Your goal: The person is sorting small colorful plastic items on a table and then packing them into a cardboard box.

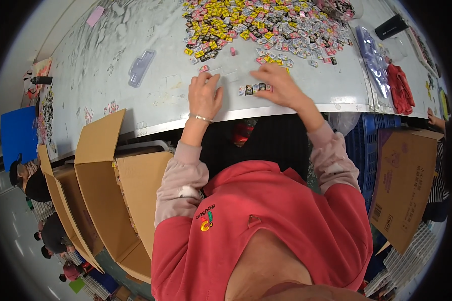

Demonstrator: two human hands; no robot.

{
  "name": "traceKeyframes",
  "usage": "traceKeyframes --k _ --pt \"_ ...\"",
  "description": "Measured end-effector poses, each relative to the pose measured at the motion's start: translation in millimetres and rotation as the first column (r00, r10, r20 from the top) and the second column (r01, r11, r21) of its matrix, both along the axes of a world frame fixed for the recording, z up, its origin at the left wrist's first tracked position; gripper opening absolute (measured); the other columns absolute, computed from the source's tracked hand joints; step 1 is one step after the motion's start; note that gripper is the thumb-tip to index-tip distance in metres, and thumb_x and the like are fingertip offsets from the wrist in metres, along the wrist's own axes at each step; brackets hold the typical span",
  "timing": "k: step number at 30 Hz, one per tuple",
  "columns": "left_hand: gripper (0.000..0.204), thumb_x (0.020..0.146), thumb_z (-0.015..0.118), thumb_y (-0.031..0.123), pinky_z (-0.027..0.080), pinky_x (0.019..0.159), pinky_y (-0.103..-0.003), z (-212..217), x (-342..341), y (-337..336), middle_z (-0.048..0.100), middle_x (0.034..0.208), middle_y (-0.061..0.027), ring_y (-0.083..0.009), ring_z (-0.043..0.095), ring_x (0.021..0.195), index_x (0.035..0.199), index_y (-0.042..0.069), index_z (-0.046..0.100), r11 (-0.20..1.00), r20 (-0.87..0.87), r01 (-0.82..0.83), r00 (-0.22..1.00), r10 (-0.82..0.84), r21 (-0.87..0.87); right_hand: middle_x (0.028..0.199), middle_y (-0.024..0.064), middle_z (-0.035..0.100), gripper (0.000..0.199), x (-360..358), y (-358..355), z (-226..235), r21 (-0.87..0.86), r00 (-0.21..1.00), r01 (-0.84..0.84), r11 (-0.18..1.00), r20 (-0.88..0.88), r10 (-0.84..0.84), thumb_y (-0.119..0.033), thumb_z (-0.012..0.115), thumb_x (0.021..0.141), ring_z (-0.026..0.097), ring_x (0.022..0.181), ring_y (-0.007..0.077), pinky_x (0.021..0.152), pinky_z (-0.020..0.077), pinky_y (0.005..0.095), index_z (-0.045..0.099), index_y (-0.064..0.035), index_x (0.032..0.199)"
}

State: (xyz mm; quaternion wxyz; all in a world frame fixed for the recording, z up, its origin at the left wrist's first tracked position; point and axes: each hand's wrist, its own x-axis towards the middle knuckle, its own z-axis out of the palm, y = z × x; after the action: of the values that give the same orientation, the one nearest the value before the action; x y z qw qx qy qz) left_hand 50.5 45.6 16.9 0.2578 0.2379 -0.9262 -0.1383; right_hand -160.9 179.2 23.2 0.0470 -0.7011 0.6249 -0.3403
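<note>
My left hand (205, 94), a bracelet at its wrist, hovers at the table's near side with fingers bent and apart; nothing shows in it. Just beyond its fingertips lies a small pink block-shaped piece (203, 68). My right hand (278, 86) reaches over a short row of small black and white pieces (249, 90), its fingers apart and partly covering the row's right end. I see nothing held in it. Between the hands, a faint clear plastic piece (229, 72) lies on the table. Farther off spreads a big pile of small yellow, black, pink and white pieces (266, 27).
An empty clear plastic blister tray (141, 67) lies left of my hands on the white table (160, 108). At right are stacked clear trays (371, 60), a red cloth (400, 90) and a black bottle (390, 27). Open cardboard boxes (98, 185) stand below the table's edge.
</note>
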Motion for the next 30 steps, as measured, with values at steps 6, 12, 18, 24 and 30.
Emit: traceKeyframes --k 6,12,18,24,30 --pt "0.042 0.071 0.071 0.009 0.049 0.064 -0.036 9 -11 38 0.055 0.101 -0.0136 -0.0297 0.058 0.075 0.11 0.003 0.058 0.933 -0.007 0.127 0.991 -0.133 0.336 0.094 0.0112 0.053 0.052 -31 39 12 0.324 0.994 0.086 0.942 0.042 -0.105 -0.018 0.076 0.066 0.057 0.082 0.0278 0.072 0.0468 0.0366 0.058 -0.003 0.112" --pt "0.046 0.07 0.07 0.003 0.05 0.069 -0.04 -1 -37 43 0.052 0.099 -0.0135 -0.0333 0.059 0.081 0.112 0.005 0.054 0.955 0.169 0.055 0.98 -0.108 0.292 0.096 0.0104 0.053 0.05 -25 31 -1 0.388 0.997 0.047 0.921 0.044 -0.07 -0.016 0.074 0.067 0.056 0.087 0.0297 0.075 0.0468 0.0394 0.058 -0.0089 0.114" --pt "0.032 0.068 0.07 0.001 0.05 0.069 -0.039 -11 -49 38 0.053 0.092 -0.0131 -0.0325 0.059 0.079 0.099 0.005 0.062 0.945 0.069 0.125 0.986 -0.153 0.303 0.092 0.0087 0.053 0.048 -15 27 3 0.344 0.997 0.062 0.937 0.023 -0.075 -0.02 0.07 0.073 0.057 0.083 0.0289 0.071 0.0468 0.0385 0.057 -0.014 0.119" --pt "0.033 0.069 0.069 0.001 0.05 0.067 -0.038 -10 -49 42 0.053 0.091 -0.0124 -0.0321 0.059 0.077 0.1 0.007 0.062 0.948 0.071 0.144 0.983 -0.17 0.285 0.086 0.006 0.051 0.033 -1 27 0 0.276 0.991 0.124 0.953 -0.075 -0.108 -0.022 0.064 0.08 0.058 0.078 0.0254 0.065 0.0472 0.0364 0.062 -0.0183 0.113" --pt "0.034 0.068 0.068 -0.001 0.049 0.065 -0.039 4 -26 40 0.053 0.09 -0.0114 -0.0333 0.059 0.077 0.1 0.007 0.062 0.966 0.02 0.054 0.998 -0.061 0.255 0.085 0.0053 0.051 0.025 16 10 9 0.159 0.995 0.082 0.984 -0.068 -0.072 -0.023 0.063 0.081 0.058 0.074 0.0246 0.063 0.047 0.0355 0.064 -0.0174 0.105"
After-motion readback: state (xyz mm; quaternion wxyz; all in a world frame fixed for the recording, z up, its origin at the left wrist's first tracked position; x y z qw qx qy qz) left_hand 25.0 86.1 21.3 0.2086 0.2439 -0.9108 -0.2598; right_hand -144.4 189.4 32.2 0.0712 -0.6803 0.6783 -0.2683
